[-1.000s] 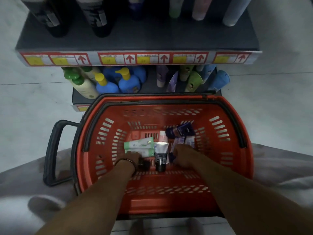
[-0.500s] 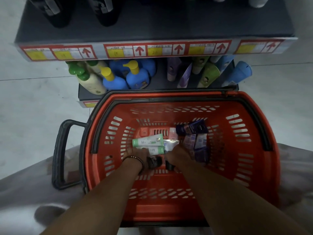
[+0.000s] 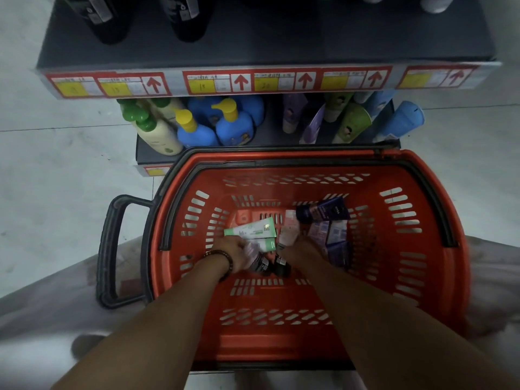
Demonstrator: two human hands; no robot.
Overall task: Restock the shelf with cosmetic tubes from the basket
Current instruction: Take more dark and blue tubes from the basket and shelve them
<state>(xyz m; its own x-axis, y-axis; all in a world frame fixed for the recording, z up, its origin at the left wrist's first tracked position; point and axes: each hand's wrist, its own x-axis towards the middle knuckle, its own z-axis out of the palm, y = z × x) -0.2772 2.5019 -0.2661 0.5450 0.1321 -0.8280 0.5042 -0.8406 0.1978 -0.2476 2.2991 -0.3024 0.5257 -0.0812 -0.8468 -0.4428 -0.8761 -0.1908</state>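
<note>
A red basket (image 3: 455, 220) sits in front of me with several cosmetic tubes on its floor. Two green-and-white tubes (image 3: 251, 229) lie left of centre, a dark navy tube (image 3: 323, 211) lies at the back, and purple tubes (image 3: 334, 235) lie to the right. My left hand (image 3: 233, 253), with a bead bracelet on the wrist, curls round a dark-capped tube (image 3: 260, 264). Beside it, my right hand (image 3: 302, 249) grips a silver tube (image 3: 289, 235) with a black cap. Both hands are blurred.
The shelf (image 3: 253, 83) with red-and-yellow price tags stands just beyond the basket, with dark bottles on top. Below it, the lower shelf holds pump bottles (image 3: 230, 125) and upright tubes (image 3: 351, 125). The basket's black handle (image 3: 109, 249) sticks out to the left. Pale floor lies on both sides.
My right hand has moved left from the purple tubes onto the silver tube. The left hand has closed further on the dark-capped tube. The view has shifted nearer the basket.
</note>
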